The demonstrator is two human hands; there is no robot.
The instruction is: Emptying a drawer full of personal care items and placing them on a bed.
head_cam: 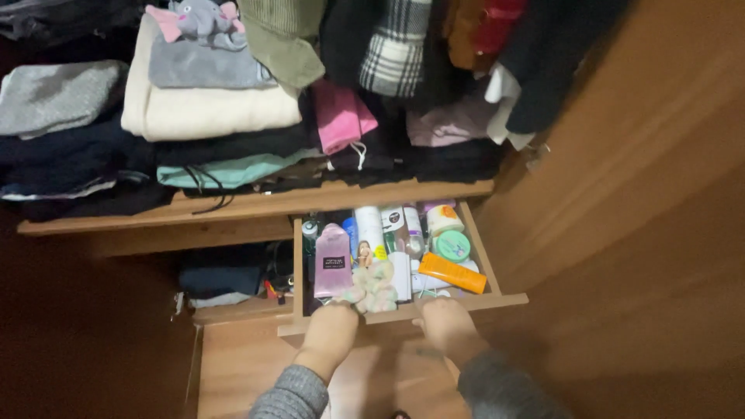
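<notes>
A wooden drawer point(497, 298) stands pulled out of a wardrobe, packed with tubes, bottles and jars. My left hand point(330, 330) grips its front edge at the left, fingers curled under the rim. My right hand point(444, 320) grips the same edge further right. Both arms wear grey sleeves. Just behind my left hand lie a pink tube point(332, 260) and a pale fluffy item point(374, 285). An orange tube point(452, 273) and a green-lidded jar point(451, 246) sit near my right hand.
Above the drawer, a shelf point(256, 203) carries folded clothes: a cream stack point(203, 109), grey point(54, 93), pink point(340, 115). A grey elephant toy point(200, 22) tops the stack. Hanging garments fill the upper right. The wardrobe's wooden side point(621, 217) rises at right.
</notes>
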